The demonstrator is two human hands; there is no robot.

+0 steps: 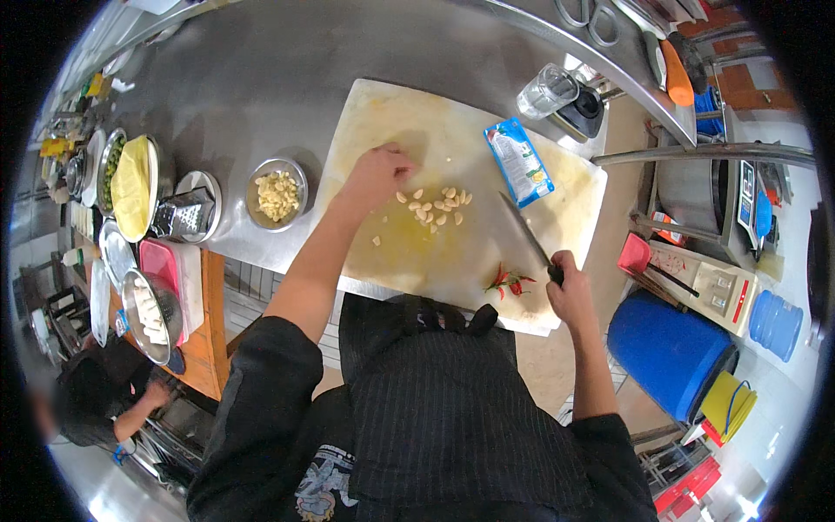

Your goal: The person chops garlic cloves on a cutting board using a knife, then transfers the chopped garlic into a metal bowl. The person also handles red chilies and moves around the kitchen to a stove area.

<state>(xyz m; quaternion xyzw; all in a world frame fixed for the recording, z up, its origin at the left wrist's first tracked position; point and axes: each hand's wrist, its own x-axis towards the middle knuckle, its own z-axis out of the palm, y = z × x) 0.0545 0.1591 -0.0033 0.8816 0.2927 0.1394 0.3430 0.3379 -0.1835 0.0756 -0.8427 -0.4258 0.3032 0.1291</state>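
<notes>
My right hand (571,290) grips the black handle of a kitchen knife (527,230), its blade slanting up and left over a white cutting board (391,104). Above the board's left half is my left hand (381,171), fingers curled; whether anything is between them is hidden. Peeled garlic cloves (438,207) lie loose on the board just right of that hand. A few red chilies (510,282) rest near the front edge. Close to the knife tip lies a blue printed packet (518,163). Left of the board stands a metal bowl of garlic pieces (277,196).
A clear plastic cup (546,91) stands past the board's far right corner. At left are a box grater (186,214) on a plate and a metal bowl of white pieces (151,313). Another person (107,391) is at lower left. A blue barrel (672,352) stands right.
</notes>
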